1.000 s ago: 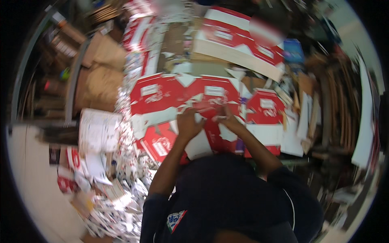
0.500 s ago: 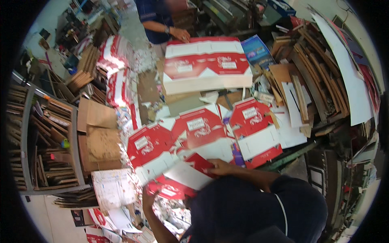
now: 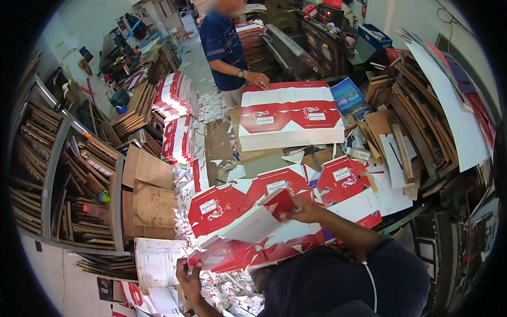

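Note:
A red and white printed carton blank (image 3: 252,226) is held tilted over the near side of the table, its lower left part smeared by motion. My right hand (image 3: 305,210) grips its upper right red flap. At the opposite end, my left hand (image 3: 190,277) pinches the lower left edge between thumb and fingers. Beneath and beyond it lie more flat red and white carton blanks (image 3: 217,205), joined side by side with small white cut pieces between them. A thick stack of printed sheets (image 3: 290,140) stands farther back on the table.
A co-worker (image 3: 224,47) stands beyond the stack, one hand at its corner. Wooden boards (image 3: 417,121) lean on the right, and a rack of boards (image 3: 87,179) stands left. Paper scraps (image 3: 235,290) litter the floor near me. Bundled red and white sheets (image 3: 177,98) stand back left.
The view has tilted upward, showing more of the co-worker. The held carton blank has swung to a steeper tilt, and my hands have spread, the left one toward the lower left.

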Tool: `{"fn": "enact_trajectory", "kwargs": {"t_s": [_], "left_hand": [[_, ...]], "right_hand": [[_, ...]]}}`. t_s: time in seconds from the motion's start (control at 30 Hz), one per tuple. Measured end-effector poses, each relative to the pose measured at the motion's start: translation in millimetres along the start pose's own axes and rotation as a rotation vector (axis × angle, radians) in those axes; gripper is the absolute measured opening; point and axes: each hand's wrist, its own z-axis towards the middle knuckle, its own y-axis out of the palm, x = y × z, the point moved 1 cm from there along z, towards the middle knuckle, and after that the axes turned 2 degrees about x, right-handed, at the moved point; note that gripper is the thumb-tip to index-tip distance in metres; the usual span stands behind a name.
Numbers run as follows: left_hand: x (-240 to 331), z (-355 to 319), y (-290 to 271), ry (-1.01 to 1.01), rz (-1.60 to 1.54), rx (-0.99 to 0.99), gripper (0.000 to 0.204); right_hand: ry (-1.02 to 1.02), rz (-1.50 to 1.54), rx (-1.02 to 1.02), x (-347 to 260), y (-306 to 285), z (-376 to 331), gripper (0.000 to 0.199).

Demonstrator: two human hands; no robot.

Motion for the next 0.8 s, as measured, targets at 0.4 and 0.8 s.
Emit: {"fn": "enact_trajectory", "kwargs": {"t_s": [0.4,0.8], "left_hand": [[-118.8,-4.2,69.5,-0.215,-0.541,0.016,0.075],[-113.3,29.0,64.2,-0.238,-0.005,0.067,0.053]], "right_hand": [[-0.192,0.026,0.186,45.5,-22.9,13.3,0.063],[-0.124,0.016,0.279,26.5,-17.2,59.3,0.037]]}}
